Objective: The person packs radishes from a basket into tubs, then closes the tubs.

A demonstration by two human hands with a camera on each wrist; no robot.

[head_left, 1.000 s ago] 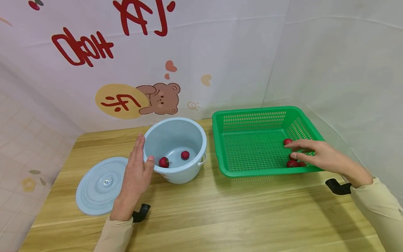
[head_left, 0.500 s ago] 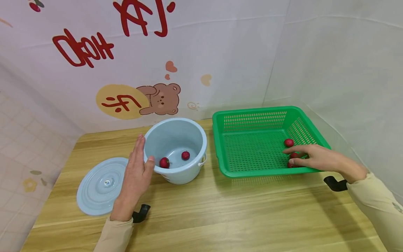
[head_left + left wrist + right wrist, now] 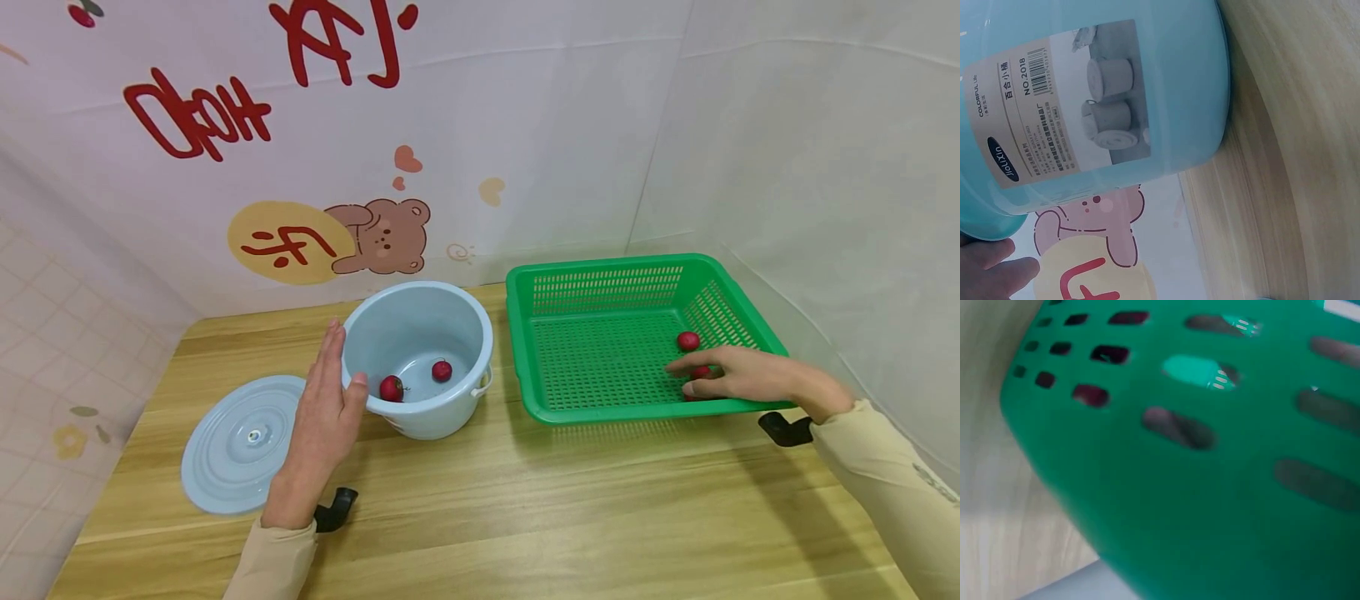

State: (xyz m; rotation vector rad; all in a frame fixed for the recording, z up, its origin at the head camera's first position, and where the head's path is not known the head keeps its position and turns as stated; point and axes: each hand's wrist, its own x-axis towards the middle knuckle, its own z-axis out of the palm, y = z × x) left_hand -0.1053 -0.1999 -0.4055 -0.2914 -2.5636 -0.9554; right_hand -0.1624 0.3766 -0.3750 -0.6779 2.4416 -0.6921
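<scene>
Nearby, the left hand partly hides the lid on the table.

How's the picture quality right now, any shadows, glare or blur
Head view: mostly clear, a soft shadow on the table beside the right sleeve, slight sheen on the lid; left wrist view: large print on the bucket's label is readable; right wrist view: the green basket looks blurred, the red patches behind its holes vague.

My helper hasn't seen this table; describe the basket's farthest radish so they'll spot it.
On the wood-grain table, find the green basket on the right. Inside, near its right wall, sits a round red radish. Its neighbours are partly hidden by the person's right grip; this one is fully visible.
</scene>
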